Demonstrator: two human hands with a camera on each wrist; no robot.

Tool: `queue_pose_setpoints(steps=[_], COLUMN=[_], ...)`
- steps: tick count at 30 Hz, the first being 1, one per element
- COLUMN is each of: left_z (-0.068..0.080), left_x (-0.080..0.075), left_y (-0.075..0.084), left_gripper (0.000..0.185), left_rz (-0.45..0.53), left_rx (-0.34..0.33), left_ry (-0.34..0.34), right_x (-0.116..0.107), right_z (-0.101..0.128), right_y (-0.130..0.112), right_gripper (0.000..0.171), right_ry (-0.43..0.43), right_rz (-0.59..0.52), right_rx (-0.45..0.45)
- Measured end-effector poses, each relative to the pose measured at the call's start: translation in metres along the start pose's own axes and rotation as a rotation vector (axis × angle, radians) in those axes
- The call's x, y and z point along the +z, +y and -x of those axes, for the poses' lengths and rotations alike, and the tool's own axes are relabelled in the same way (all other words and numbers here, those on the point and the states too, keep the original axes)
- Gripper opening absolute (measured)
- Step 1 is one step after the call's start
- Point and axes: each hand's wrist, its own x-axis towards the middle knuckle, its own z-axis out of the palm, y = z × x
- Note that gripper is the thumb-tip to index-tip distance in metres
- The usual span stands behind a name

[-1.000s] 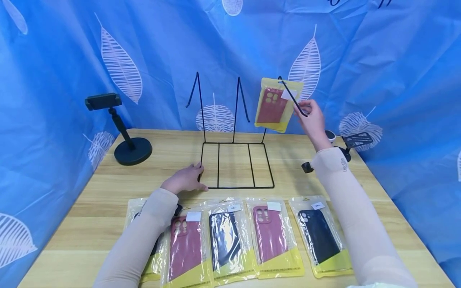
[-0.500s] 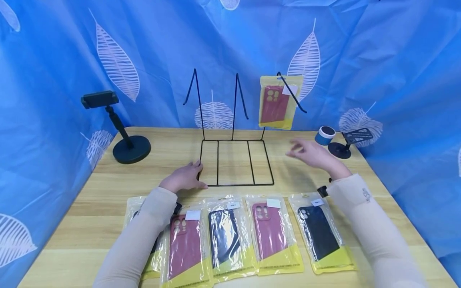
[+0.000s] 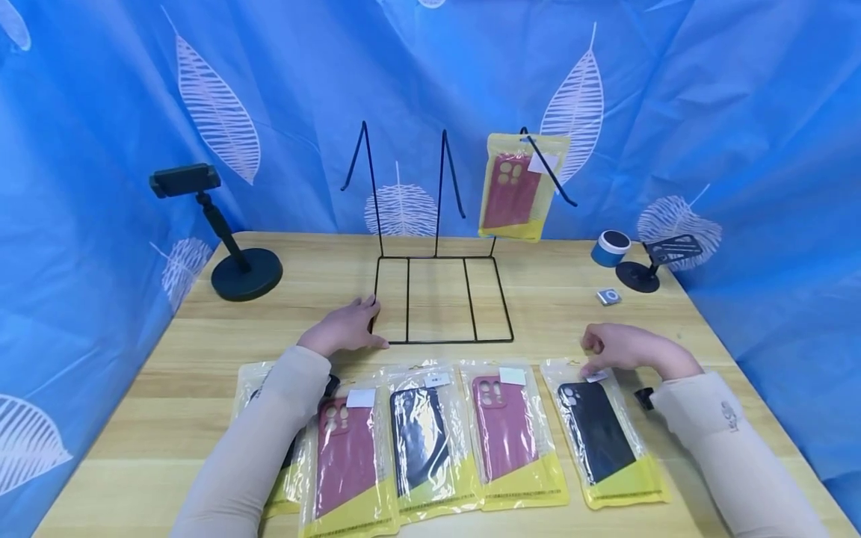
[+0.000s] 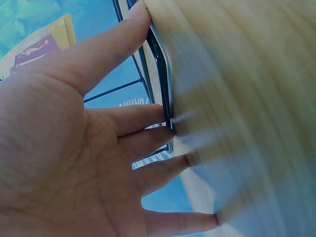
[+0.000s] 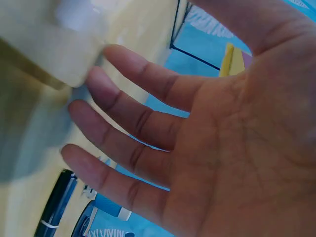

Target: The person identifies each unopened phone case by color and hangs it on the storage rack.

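Note:
My left hand [image 3: 344, 327] rests at the left front corner of the black wire rack [image 3: 437, 258], its spread fingers touching table and wire. In the left wrist view the fingers are straight, with the rack's base bar [image 4: 162, 74] at the fingertips. My right hand [image 3: 622, 347] is over the top edge of a bagged black phone case [image 3: 597, 433] at the right end of the row. Seen from the right wrist, its fingers are spread beside the clear bag [image 5: 54, 49], pinching nothing. A bagged pink phone case [image 3: 513, 193] hangs on the rack's right hook.
More bagged phone cases lie in the row: a pink one [image 3: 507, 441], a black one [image 3: 418, 437], another pink one [image 3: 346, 463], and one partly under my left sleeve. A phone stand [image 3: 247, 275] is at left. A blue-and-white cylinder [image 3: 608, 250], small silver gadget [image 3: 608, 297] and black stand [image 3: 637, 276] are at right.
My right hand has left the hung pink phone case and come down and right to the bagged black phone case. The left hand has stayed at the rack corner.

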Motion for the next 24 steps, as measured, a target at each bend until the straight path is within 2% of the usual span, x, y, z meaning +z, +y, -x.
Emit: queue_pose_setpoints(steps=[2,9,11,24], left_z=[0.001,0.002,0.001,0.001], left_x=[0.0,-0.002,-0.001,0.0], left_y=[-0.001,0.0,0.0,-0.001], left_gripper=[0.094,0.094,0.094,0.094], left_rz=[-0.005,-0.014,-0.012,0.001], left_rx=[0.001,0.008,0.005,0.003], left_ry=[0.003,0.003,-0.002,-0.005], right_x=[0.003,0.011,0.013,0.02], right_z=[0.003,0.002,0.001,0.004], right_y=[-0.002,-0.004,-0.003,-0.001], right_gripper=[0.048,0.022,0.017,0.017], right_ry=[0.002,-0.025,-0.024,0.026], right_rz=[0.007,0.014,0.013,-0.005], right_rx=[0.002,0.116,0.114,0.095])
